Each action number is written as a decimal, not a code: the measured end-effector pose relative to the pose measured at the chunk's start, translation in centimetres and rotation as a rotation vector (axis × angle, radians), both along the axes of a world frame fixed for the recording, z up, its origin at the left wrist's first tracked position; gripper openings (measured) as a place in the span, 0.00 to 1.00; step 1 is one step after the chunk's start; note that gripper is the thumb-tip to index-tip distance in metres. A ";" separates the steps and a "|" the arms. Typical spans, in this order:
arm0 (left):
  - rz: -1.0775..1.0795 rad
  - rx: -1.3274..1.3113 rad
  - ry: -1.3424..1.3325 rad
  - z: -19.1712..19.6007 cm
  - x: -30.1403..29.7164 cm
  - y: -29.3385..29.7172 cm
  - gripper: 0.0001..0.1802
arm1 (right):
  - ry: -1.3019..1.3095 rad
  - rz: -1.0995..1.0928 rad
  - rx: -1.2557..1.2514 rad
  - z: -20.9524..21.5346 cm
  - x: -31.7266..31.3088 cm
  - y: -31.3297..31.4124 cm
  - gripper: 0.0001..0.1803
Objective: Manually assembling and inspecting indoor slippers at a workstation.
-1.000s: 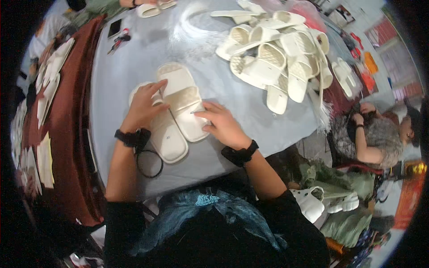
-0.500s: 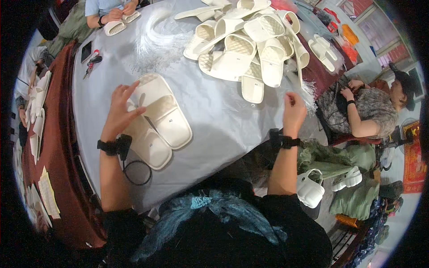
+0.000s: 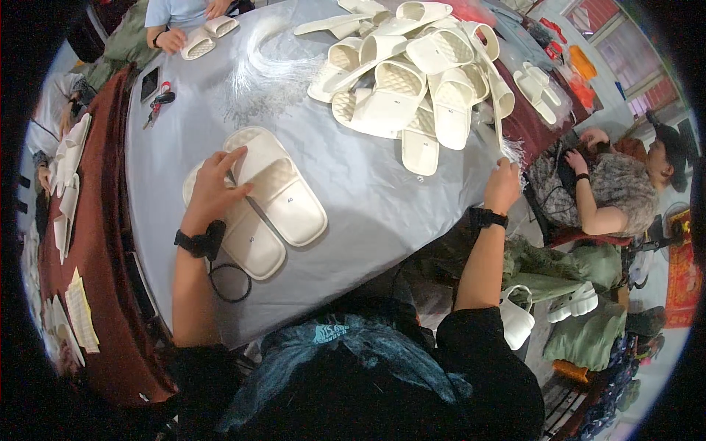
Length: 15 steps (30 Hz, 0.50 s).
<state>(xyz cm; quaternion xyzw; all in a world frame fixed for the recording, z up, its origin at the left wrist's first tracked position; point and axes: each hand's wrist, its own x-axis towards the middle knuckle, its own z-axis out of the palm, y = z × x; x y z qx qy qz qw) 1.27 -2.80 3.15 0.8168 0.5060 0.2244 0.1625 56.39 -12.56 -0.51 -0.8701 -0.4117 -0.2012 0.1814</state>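
A pair of cream slippers lies side by side on the grey-covered table (image 3: pixel 368 213). The right slipper (image 3: pixel 301 213) shows fully; my left hand (image 3: pixel 209 191) partly covers the left slipper (image 3: pixel 254 246). Its thumb and forefinger are spread over the gap between the two, and it grips nothing. My right hand (image 3: pixel 502 187) is at the table's right edge, fingers drawn together beside a bundle of thin clear strands (image 3: pixel 512 151). What sits between those fingertips is hidden. Black bands circle both wrists.
A heap of cream slippers (image 3: pixel 390 99) covers the far middle. More clear strands (image 3: pixel 257 62) lie left of it, near a phone (image 3: pixel 150 84) and red-handled snips (image 3: pixel 160 101). Across the table a person (image 3: pixel 176 15) handles slippers; another person (image 3: pixel 610 176) sits at right.
My right hand has moved right and slightly down to the strand bundle. My left hand has shifted slightly right and down over the pair. The far person's hands have moved apart.
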 end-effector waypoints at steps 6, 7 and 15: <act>0.010 0.016 -0.016 0.1 0.2 -0.3 0.36 | -0.014 0.024 -0.046 -0.3 0.2 -0.1 0.09; 0.013 0.030 -0.019 0.0 0.2 -0.3 0.36 | -0.014 0.022 -0.045 -0.2 0.1 -0.1 0.09; 0.001 0.047 -0.027 -0.1 0.3 -0.2 0.36 | -0.012 0.087 0.074 -0.9 0.2 0.1 0.13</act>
